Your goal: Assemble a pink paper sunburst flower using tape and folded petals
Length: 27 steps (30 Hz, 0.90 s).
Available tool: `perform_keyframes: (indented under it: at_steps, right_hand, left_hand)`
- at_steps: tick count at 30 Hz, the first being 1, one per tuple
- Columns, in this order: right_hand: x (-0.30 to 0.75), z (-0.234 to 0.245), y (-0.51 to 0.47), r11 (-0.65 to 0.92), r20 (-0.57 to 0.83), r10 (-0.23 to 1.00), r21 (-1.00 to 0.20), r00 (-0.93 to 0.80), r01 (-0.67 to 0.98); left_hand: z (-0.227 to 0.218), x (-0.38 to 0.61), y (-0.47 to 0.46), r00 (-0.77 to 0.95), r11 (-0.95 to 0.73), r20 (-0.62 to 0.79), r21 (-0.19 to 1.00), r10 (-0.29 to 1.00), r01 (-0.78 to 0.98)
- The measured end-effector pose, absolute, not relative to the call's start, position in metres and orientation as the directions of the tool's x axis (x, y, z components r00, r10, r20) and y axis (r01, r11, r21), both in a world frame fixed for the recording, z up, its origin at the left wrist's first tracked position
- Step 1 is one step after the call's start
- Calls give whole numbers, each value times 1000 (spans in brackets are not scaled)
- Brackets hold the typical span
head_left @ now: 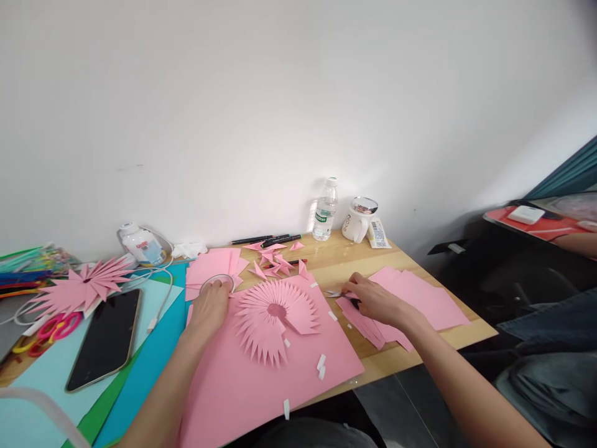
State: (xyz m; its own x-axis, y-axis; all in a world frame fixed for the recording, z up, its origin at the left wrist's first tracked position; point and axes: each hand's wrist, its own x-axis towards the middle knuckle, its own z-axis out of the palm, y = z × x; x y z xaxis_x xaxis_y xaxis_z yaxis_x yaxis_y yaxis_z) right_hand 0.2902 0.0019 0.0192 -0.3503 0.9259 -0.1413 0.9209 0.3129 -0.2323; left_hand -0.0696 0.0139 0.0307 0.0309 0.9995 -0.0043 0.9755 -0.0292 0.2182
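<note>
My left hand (212, 305) is closed at the rim of a roll of tape (224, 277), over the pink paper squares (214, 261). Near the right edge of the big pink sheet, my right hand (373, 300) is closed on a pair of scissors (333, 294), whose blades point left and whose dark handle is mostly hidden. Beneath that hand lie folded pink strips (366, 326). Between my hands, a pleated pink paper fan (298, 305) forms a nearly full ring with a gap at the lower right. Small white tape bits (321, 362) dot the pink sheet (242, 404).
Pink paper triangles (280, 261) and black pens (280, 239) lie at the back. A water bottle (325, 211) and a white mug (358, 221) stand by the wall. Leftward are a phone (105, 339), a second paper fan (86, 283) and pink-handled scissors (68, 325).
</note>
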Motion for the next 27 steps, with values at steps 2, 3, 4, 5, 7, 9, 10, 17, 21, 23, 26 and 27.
perform_keyframes:
  at_steps: [2, 3, 4, 5, 7, 9, 10, 17, 21, 23, 26, 27]
  right_hand:
    - [293, 19, 1, 286, -156, 933, -232, -325, 930]
    - [295, 18, 1, 268, -156, 939, -227, -306, 936]
    - [297, 17, 1, 255, -151, 945, -219, -291, 942]
    - [298, 16, 1, 248, -144, 949, -209, -281, 946]
    - [299, 13, 1, 249, -119, 955, -179, -272, 952]
    - [301, 10, 0, 254, -83, 960, -149, -269, 956]
    - [303, 9, 0, 254, -64, 962, -143, -265, 957]
    - [328, 16, -11, 176, 148, 981, -372, -129, 911]
    - [331, 24, -19, 115, 184, 982, -762, 43, 637]
    - [325, 27, -22, 113, 151, 988, -870, 42, 480]
    - [308, 30, -26, 119, 128, 992, -901, -7, 418]
    - [303, 31, -27, 122, 125, 992, -898, -21, 423]
  left_hand:
    - [32, -69, 13, 33, -35, 13, 198, 999, 980]
    - [33, -70, 12, 25, -29, 20, 189, 999, 981]
    - [35, -71, 12, 10, -15, 32, 188, 999, 982]
    - [37, -72, 12, -13, 4, 49, 190, 999, 982]
    - [42, -73, 11, -59, 40, 94, 201, 994, 979]
    - [49, -72, 10, -75, 16, 171, 322, 982, 947]
    - [53, -70, 8, -72, -36, 218, 452, 973, 891]
    - [87, -47, -13, 54, -125, 132, 987, 990, -104]
    - [93, -49, -20, 207, 31, 49, 930, 977, -365]
    - [93, -50, -21, 235, 58, 48, 904, 971, -423]
    - [92, -49, -22, 283, 68, 71, 888, 957, -455]
    - [93, -47, -23, 299, 70, 79, 887, 951, -456]
